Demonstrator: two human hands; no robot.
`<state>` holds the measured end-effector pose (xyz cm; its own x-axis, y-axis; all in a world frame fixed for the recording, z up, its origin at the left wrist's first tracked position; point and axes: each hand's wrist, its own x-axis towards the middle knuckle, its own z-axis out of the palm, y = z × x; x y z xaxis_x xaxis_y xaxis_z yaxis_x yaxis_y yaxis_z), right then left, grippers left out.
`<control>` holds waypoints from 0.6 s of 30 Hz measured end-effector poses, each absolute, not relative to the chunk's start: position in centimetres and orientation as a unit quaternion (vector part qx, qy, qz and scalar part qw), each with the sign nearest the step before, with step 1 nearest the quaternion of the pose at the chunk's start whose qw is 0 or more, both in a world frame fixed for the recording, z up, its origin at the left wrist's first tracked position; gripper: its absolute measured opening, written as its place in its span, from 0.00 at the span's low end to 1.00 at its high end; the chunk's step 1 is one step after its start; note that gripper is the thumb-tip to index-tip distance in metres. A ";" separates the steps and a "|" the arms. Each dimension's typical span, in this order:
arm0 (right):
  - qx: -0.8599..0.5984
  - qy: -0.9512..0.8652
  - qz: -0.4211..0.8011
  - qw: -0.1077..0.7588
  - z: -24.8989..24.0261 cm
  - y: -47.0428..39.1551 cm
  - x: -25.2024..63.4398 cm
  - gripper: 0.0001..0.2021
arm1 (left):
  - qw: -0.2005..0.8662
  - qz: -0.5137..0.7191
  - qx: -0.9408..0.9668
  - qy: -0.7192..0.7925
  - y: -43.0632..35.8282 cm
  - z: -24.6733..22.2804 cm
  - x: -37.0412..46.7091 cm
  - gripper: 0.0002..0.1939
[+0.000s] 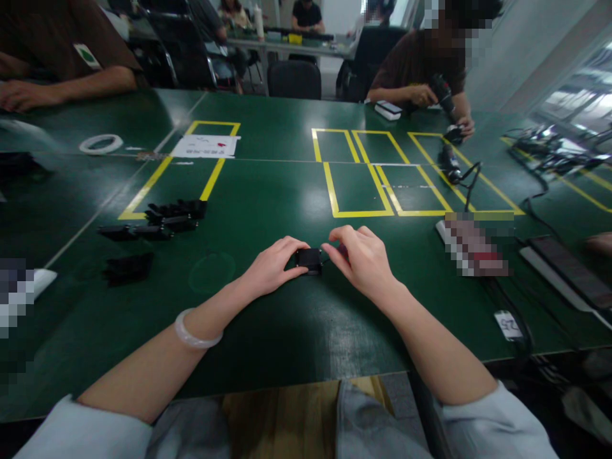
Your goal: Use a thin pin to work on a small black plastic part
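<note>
A small black box-shaped part sits at the near middle of the green table. My left hand grips its left side, with the thumb at the near edge and the fingers at the far edge. Close by its right side is my right hand, fingers bent and drawn together; whatever they pinch is hidden, though a thin dark strand shows by the thumb. To the left lie several similar black parts in rows, and a separate dark cluster rests nearer to me.
Yellow tape frames mark the green table. A printed sheet and a white ring lie farther left. Phones, cables and a tag are on the right. Across the table, a person holds a dark power tool.
</note>
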<state>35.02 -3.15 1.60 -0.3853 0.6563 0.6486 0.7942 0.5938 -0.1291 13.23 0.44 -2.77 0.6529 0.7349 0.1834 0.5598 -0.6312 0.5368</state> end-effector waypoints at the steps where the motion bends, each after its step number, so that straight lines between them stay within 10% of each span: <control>1: -0.441 -0.825 -0.104 0.338 1.6 -3.1 35.0 0.06 | 0.224 0.198 0.881 0.367 0.4 -2.8 13.2 0.17; 18: -0.447 -0.827 -0.100 0.325 1.9 -3.2 35.0 0.08 | 0.224 0.194 0.882 0.366 0.4 -2.7 13.2 0.16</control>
<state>35.03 -3.21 1.91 -0.3887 0.6744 0.6277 0.8044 0.5806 -0.1256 13.23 0.44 -2.72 0.6573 0.7324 0.1777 0.5591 -0.6320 0.5366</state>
